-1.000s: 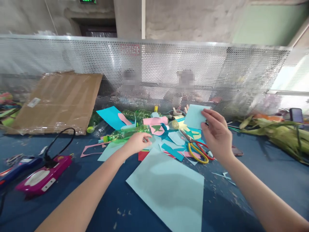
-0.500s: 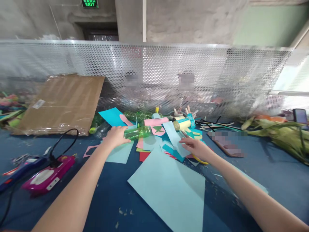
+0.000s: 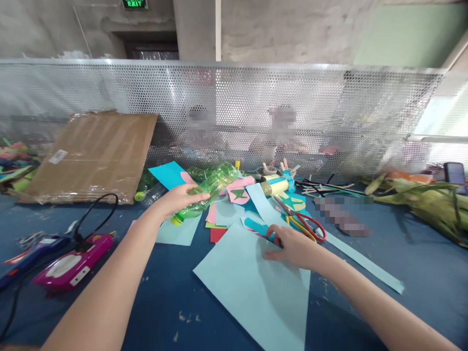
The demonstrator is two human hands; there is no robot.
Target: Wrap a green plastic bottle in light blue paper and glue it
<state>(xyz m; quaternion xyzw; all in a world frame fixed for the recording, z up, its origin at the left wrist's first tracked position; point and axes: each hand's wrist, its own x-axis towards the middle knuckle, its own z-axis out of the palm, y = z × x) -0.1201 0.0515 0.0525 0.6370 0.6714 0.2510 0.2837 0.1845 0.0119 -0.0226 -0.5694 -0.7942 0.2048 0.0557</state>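
My left hand [image 3: 179,199] is wrapped round a green plastic bottle [image 3: 216,179], lifted and tilted with its yellow-green cap at the lower left. Over the large pale blue paper sheet [image 3: 244,287], my right hand [image 3: 288,246] hovers with fingers bent and apart, holding nothing. Whether its fingertips touch the paper I cannot tell. Just beyond it lie scissors [image 3: 292,213] with red and yellow handles. Behind are a pink paper piece with a green shape [image 3: 239,196] and a yellow-wrapped bottle [image 3: 276,187] with a blue band.
A cardboard sheet [image 3: 98,151] leans at the back left against a perforated metal screen [image 3: 307,97]. On the left are a magenta power strip [image 3: 75,263] and a blue tool [image 3: 36,258]. Corn husks [image 3: 427,204] lie at right, near a pale paper strip [image 3: 369,265].
My left hand has raised the green bottle and turned it, cap end down towards me. My right hand has moved nearer, away from the scissors, which now show fully.
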